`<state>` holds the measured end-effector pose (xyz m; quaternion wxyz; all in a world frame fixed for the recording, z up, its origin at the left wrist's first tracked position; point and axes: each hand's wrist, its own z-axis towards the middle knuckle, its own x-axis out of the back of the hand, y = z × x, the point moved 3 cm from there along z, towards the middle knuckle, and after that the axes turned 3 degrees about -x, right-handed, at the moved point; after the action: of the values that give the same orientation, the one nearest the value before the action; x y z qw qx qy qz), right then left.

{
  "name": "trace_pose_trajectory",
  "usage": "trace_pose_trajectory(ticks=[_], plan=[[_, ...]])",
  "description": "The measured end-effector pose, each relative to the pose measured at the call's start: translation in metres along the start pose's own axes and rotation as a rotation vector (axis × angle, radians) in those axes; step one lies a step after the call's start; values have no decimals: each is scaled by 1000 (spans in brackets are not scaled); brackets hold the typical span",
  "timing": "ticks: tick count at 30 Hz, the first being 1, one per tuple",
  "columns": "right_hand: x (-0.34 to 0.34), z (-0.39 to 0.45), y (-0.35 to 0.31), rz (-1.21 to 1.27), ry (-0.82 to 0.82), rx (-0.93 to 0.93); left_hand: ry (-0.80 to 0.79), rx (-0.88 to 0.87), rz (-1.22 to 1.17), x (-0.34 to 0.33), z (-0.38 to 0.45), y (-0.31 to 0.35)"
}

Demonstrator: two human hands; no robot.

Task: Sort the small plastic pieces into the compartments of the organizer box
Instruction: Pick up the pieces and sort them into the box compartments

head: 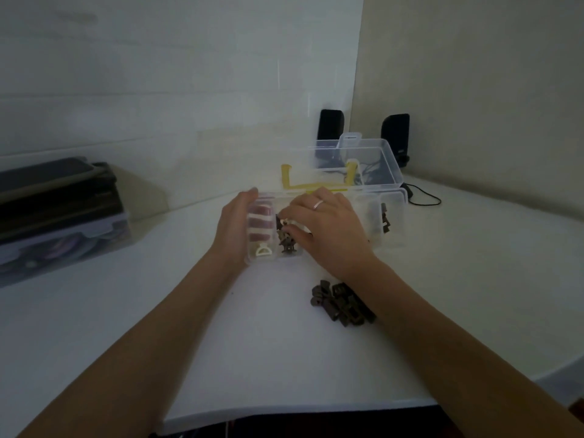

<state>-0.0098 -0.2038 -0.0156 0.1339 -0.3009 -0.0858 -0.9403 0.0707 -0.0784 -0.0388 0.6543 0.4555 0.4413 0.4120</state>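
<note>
A clear organizer box (393,229) with several compartments lies on the white table. My left hand (232,229) grips its left end, next to a compartment of red and white pieces (260,229). My right hand (325,229) reaches into the compartment of dark brown pieces (286,245), its fingertips pinched among them; what they hold is hidden. A pile of dark brown plastic pieces (341,303) lies on the table in front of the box, under my right forearm. More dark pieces (385,221) sit in a right-hand compartment.
Behind the organizer stands an open clear tool box (373,159) with a yellow handle (316,183). Two black speakers (330,126) and a cable (423,199) are at the back right corner. A closed storage bin (60,216) sits at the left.
</note>
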Motion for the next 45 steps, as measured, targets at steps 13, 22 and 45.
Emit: trace_pose_trajectory(ticks=[13, 22, 45], plan=[[4, -9, 11, 109, -9, -46, -238, 282, -482, -16, -2, -2], [39, -21, 31, 834, -543, -463, -168, 233, -209, 8, 20, -19], [29, -36, 25, 721, -918, -365, 46, 106, -124, 3, 4, 0]])
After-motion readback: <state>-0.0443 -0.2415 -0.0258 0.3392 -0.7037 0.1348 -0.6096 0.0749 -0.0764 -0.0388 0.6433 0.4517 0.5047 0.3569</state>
